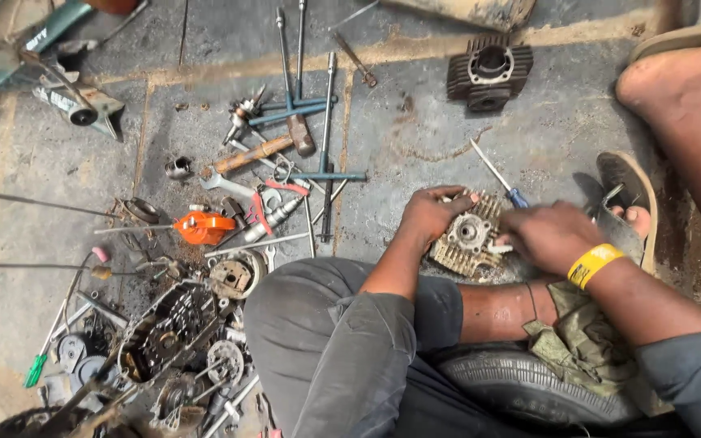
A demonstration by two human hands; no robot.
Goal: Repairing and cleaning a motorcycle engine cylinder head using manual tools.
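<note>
**Finned cylinder head held on concrete floor**

We record a finned cylinder head (469, 240) lying on the concrete floor (415, 138), just ahead of the person's knees. The left hand (432, 215) clasps its upper-left edge, fingers curled over the fins. The right hand (547, 235) is closed around a blue-handled screwdriver (498, 177), resting against the head's right side. A finned cylinder barrel (489, 71) stands well apart, farther out. To the left lie a hammer (265, 148), T-handle wrenches (306, 109) and an orange part (204, 228).
</note>
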